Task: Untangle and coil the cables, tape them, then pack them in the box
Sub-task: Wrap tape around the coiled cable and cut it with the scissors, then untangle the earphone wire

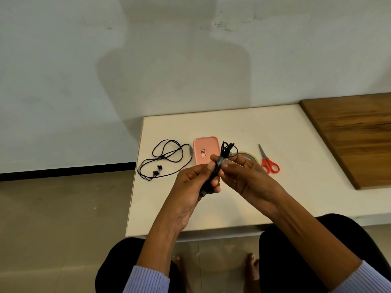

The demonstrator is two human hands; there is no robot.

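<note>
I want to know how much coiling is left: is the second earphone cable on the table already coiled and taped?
No. The earphone cable lies loose in open loops on the table, left of the pink box, with no tape on it.

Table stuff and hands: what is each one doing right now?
Coiled cable: bunched up, held above the table, clear tape around its middle.
Left hand: grips the bundle's lower part.
Right hand: pinches the bundle at the tape.
Loose earphones: uncoiled, lying on the table.
Pink box: lid shut.
Tape roll: lying flat, partly hidden behind the right hand.
Red scissors: blades closed, lying flat.
</note>
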